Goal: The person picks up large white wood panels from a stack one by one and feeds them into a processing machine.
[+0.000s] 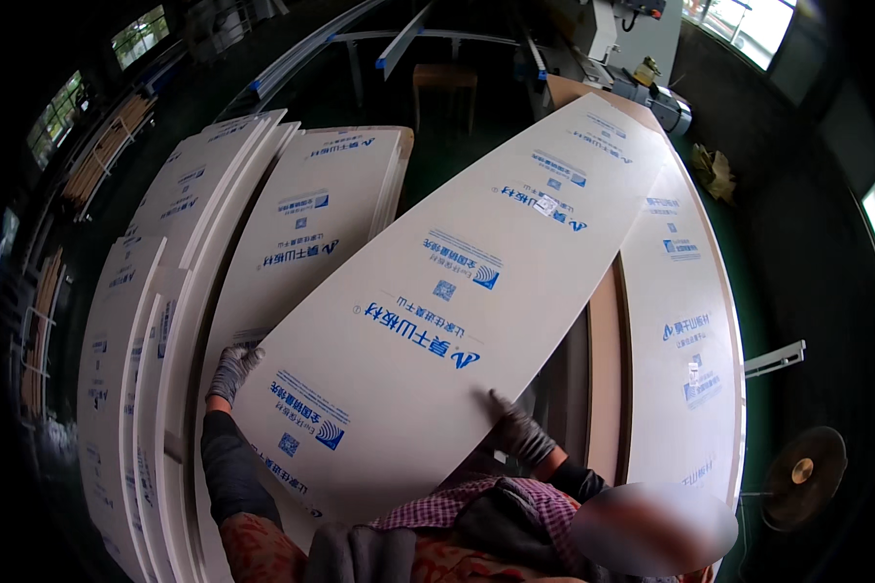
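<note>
A long white board point(413, 394) with blue print and a protective film slants across the view from near my body to the far right. My left hand point(233, 373), in a grey glove, grips its left edge with the thumb on top. On the opposite edge, my right hand point(523, 430), gloved too, has its thumb over the face and its fingers hidden underneath. The board's far end lies over a stack of similar white boards point(685, 311) on the right. Under its left side, another printed board point(277, 248) tops a stack.
More white boards point(117, 350) are stacked at far left. A brown board strip point(608, 360) shows beside the right stack. Behind are metal rails point(403, 41), a wooden stool point(445, 83) and a machine point(656, 102). A round dark disc point(804, 476) stands at lower right.
</note>
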### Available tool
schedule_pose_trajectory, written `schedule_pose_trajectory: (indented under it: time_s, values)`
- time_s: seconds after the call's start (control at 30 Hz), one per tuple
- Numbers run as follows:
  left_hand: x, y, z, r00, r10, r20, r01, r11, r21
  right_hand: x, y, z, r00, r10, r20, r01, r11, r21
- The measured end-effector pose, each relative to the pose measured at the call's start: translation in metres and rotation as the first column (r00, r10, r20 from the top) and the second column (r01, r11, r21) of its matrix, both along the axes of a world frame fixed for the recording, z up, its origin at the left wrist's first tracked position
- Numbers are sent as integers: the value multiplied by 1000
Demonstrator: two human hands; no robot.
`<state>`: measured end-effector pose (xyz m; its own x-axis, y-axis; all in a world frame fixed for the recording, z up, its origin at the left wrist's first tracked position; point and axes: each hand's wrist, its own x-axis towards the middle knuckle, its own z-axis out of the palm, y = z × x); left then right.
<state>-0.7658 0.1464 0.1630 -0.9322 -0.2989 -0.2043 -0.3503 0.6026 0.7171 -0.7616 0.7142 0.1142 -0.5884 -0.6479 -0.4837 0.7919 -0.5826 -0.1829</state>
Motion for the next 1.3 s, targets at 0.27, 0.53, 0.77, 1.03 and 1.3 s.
schedule_pose_trajectory:
  time_s: [0.27,0.53,0.77,1.03,1.3]
  values:
    - [228,-40,2,847,526,75,-476,814,-332,-151,135,-3,784,-361,-505,559,764,322]
    - [344,73,100,566,812,-143,-666,349,-659,-151,106,-11,708,-266,-654,607,703,371]
    - [506,222,169,307,891,-334,-816,66,-574,-149,116,23,816,-223,-533,333,935,120]
    - [573,419,193,66,996,-64,-681,-2,-732,-161,169,70,884,68,-463,24,981,191]
    - [557,494,159,-28,986,166,-591,118,-798,-183,179,79,883,272,-383,-168,944,282]
